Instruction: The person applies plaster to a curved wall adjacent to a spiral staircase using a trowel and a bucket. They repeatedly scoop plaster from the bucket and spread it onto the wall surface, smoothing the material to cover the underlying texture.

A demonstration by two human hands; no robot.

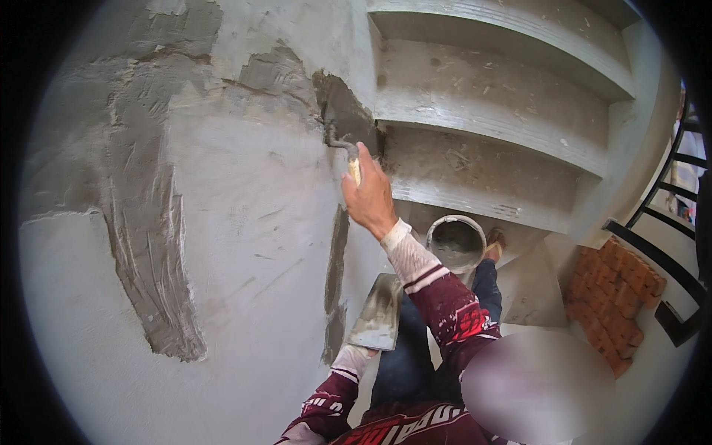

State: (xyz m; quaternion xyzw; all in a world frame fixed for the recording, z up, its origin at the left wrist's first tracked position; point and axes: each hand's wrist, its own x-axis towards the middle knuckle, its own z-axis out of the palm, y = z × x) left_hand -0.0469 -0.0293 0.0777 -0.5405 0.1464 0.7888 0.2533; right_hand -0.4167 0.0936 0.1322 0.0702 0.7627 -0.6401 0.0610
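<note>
My right hand [371,196] is closed round the pale wooden handle of a trowel [354,167]. The trowel's bent metal neck runs up to the wall, beside a patch of dark wet mortar [347,107] at the corner where the wall meets the ledges. Its blade is hard to make out. Lower down, my left hand [362,351] grips a flat rectangular plastering trowel [377,315], its broad face up and smeared with grey mortar. Most of the left fingers are hidden under that plate. A round bucket [429,241] with grey mortar inside stands to the right of my right forearm.
Grey plaster wall [245,178] with rough mortar strips [152,259] fills the left. Concrete ledges like steps [489,137] rise at the upper right. Stacked orange bricks [612,297] and a black metal railing [656,259] stand at the right. My foot [495,243] is beside the bucket.
</note>
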